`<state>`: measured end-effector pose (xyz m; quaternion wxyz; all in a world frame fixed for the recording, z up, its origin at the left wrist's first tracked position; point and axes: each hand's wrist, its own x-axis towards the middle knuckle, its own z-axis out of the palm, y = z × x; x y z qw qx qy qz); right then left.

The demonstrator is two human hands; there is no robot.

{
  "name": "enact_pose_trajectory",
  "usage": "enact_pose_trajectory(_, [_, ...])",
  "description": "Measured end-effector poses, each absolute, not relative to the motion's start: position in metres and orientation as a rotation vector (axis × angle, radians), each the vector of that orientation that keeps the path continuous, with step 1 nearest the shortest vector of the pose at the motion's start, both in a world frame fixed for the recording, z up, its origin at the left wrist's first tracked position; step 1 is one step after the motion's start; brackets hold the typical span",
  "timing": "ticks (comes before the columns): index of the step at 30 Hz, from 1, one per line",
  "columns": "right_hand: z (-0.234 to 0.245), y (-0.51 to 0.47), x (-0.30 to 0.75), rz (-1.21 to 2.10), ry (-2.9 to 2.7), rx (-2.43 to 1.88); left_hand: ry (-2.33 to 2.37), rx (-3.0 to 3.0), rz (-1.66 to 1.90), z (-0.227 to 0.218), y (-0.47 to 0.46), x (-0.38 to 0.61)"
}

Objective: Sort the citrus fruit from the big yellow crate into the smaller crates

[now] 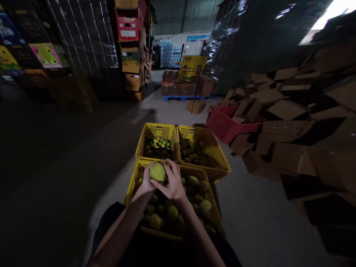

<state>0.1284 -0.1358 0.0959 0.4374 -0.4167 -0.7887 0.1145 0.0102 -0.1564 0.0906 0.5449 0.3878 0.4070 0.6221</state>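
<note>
A yellow-green, lumpy round fruit is held up between my two hands, over the near yellow crate. My left hand wraps its left side. From the right, my right hand curls its fingers and thumb around the same fruit. Below my wrists, the near crate holds many similar green and yellowish fruits, partly covered by my forearms. The fruit's exact kind is hard to tell in the dim light.
Beyond stand two more yellow crates, the left one and the right one, both with fruit inside. A red crate and heaped cardboard boxes lie to the right. Farther back, a blue pallet carries boxes; stacked cartons rise at left.
</note>
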Motion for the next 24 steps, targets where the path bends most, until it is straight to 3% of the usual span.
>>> enact_pose_trajectory(8, [0.119, -0.133, 0.144, 0.322, -1.571, -1.075, 1.045, 0.904, 1.635, 0.119, -0.122, 0.002])
enact_pose_trajectory(15, [0.124, -0.128, 0.154, 0.97, -1.159, -0.983, 0.98, 1.061, 1.587, 0.132, -0.132, -0.004])
enact_pose_trajectory(24, [0.129, -0.13, 0.165, 1.355, -1.064, -0.934, 0.923, 0.626, 1.482, 0.125, -0.128, 0.0])
